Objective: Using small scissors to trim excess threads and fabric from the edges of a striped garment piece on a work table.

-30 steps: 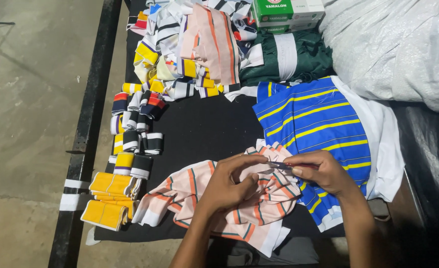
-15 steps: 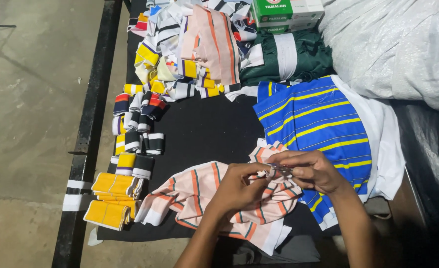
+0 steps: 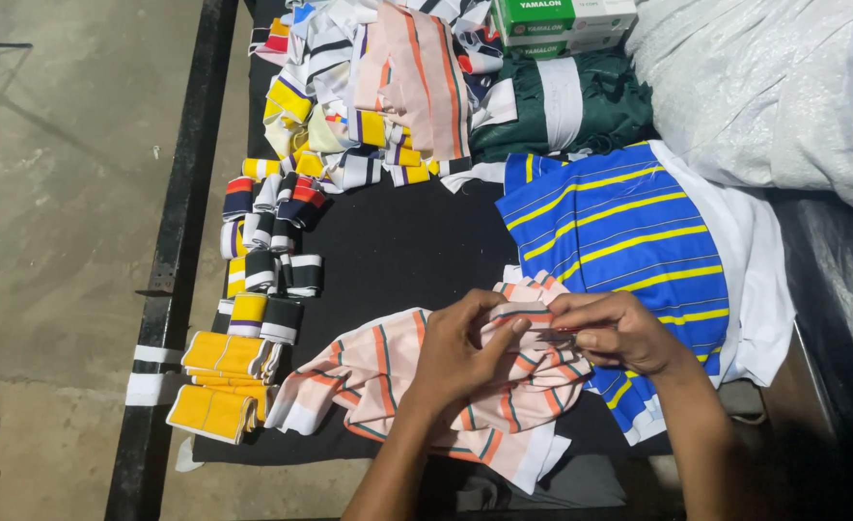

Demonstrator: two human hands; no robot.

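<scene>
Black table cloth (image 3: 407,241) lay beneath as my left hand (image 3: 460,352) and right hand (image 3: 615,333) had drawn closer, both pinched together on the peach striped fabric (image 3: 388,376).

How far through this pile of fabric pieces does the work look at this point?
Seemingly done: folded yellow and striped ribbed bands lie in rows at the table's left edge. In hand: both hands, left hand and right hand, pinch a pink striped piece; any tool is too small to tell. Apparently left: the mixed heap at the back, the blue striped stack.
</scene>
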